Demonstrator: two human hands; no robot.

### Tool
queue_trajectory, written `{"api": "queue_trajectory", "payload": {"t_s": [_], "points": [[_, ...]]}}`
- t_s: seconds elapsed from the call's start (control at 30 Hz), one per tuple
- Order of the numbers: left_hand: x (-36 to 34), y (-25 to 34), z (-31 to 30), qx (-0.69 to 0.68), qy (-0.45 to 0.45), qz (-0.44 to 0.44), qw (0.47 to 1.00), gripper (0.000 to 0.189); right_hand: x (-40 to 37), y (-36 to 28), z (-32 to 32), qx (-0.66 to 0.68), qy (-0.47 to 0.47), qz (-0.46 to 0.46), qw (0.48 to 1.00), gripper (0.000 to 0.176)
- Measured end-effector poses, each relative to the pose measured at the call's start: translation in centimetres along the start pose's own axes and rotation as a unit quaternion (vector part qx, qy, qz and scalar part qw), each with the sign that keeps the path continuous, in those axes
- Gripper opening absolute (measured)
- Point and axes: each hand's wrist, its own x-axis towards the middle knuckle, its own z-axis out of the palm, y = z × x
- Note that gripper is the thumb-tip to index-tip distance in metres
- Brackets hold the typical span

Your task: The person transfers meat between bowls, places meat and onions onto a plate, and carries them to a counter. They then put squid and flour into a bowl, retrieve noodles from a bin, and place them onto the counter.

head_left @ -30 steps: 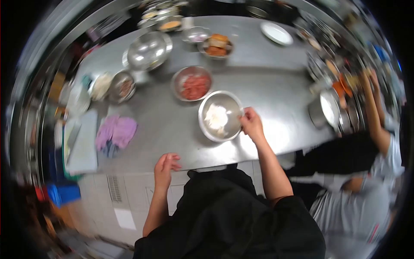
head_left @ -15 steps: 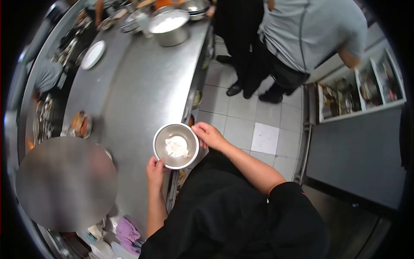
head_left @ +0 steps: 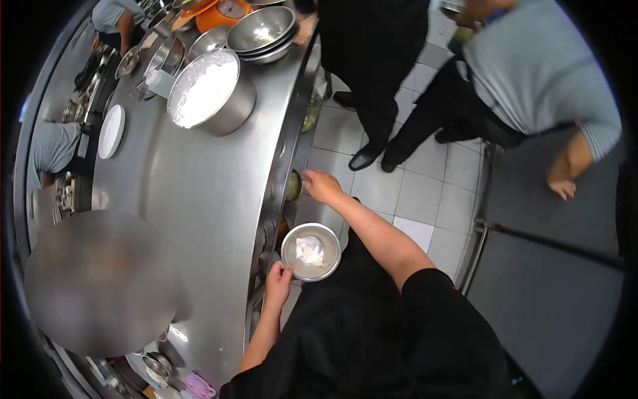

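My left hand point(head_left: 278, 282) grips the near-left rim of a small metal bowl point(head_left: 288, 256), thumb over the edge. White, soft-looking lumps point(head_left: 310, 251) lie at the bottom of the bowl, which hangs in front of my black clothing, off the edge of the counter. My right hand point(head_left: 323, 187) is off the bowl, stretched forward beside the counter's side. Its fingers are slightly bent and apart, close to the rim of a round container point(head_left: 294, 186) with greenish contents below the counter top. Whether the fingertips touch that rim, I cannot make out.
On the steel counter point(head_left: 199, 179) stand a large pot of white powder point(head_left: 229, 110), stacked metal bowls point(head_left: 262, 33), an orange scale point(head_left: 224, 13) and a white plate point(head_left: 111, 132). Two people point(head_left: 372, 66) stand on the tiled floor ahead. A grey-topped unit point(head_left: 551, 286) is at right.
The bowl has moved right, off the counter's edge, in my left hand. My right hand has let go of its rim and reached towards the container under the counter. My view has shifted.
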Motion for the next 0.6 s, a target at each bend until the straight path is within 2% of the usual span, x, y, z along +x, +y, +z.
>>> {"api": "queue_trajectory", "payload": {"t_s": [0.03,0.1,0.13,0.2,0.23,0.27,0.3,0.33,0.37,0.4,0.43,0.53,0.6], "points": [[1.2,-1.5,0.8,-0.004,0.024,-0.020,1.000,0.020,3.0,-0.4,-0.3,-0.001,-0.015,-0.007,1.000,0.029],[3.0,-5.0,1.9,-0.006,0.079,-0.051,0.996,0.020,9.2,-1.5,0.0,-0.115,-0.072,-0.062,0.989,0.031],[3.4,-5.3,2.2,-0.019,0.098,-0.054,0.994,0.020,11.8,-1.5,1.1,-0.121,-0.088,-0.079,0.986,0.031],[3.7,-4.5,3.8,-0.012,0.147,-0.115,0.982,0.020,16.8,-1.1,4.4,-0.259,-0.114,-0.196,0.939,0.038],[3.8,-5.0,4.5,-0.041,0.169,-0.125,0.977,0.019,19.4,3.4,10.4,-0.009,-0.070,-0.227,0.971,0.042],[3.9,-6.1,5.4,-0.060,0.195,-0.127,0.971,0.019,19.8,2.3,9.9,0.318,-0.144,-0.231,0.908,0.046],[4.0,-7.3,6.2,-0.100,0.217,-0.125,0.963,0.018,20.5,2.2,10.1,0.436,-0.191,-0.227,0.849,0.046],[4.1,-8.5,6.8,-0.140,0.238,-0.124,0.953,0.017,21.0,2.1,10.0,0.341,-0.201,-0.218,0.892,0.045],[3.9,-7.8,7.0,-0.177,0.259,-0.115,0.942,0.015,21.0,2.2,10.3,0.168,-0.193,-0.221,0.941,0.045],[4.0,-7.0,7.3,-0.195,0.277,-0.118,0.933,0.015,21.2,2.1,10.1,-0.072,-0.186,-0.221,0.955,0.044],[3.9,-6.4,7.8,-0.205,0.284,-0.130,0.928,0.015,21.3,2.0,9.6,-0.207,-0.195,-0.210,0.935,0.044],[3.7,-7.5,9.5,-0.244,0.329,-0.133,0.902,0.014,20.7,3.4,8.2,-0.279,-0.201,-0.161,0.925,0.043],[3.7,-7.6,9.6,-0.200,0.316,-0.141,0.917,0.015,19.8,4.2,7.1,-0.286,-0.196,-0.131,0.929,0.042]]}}
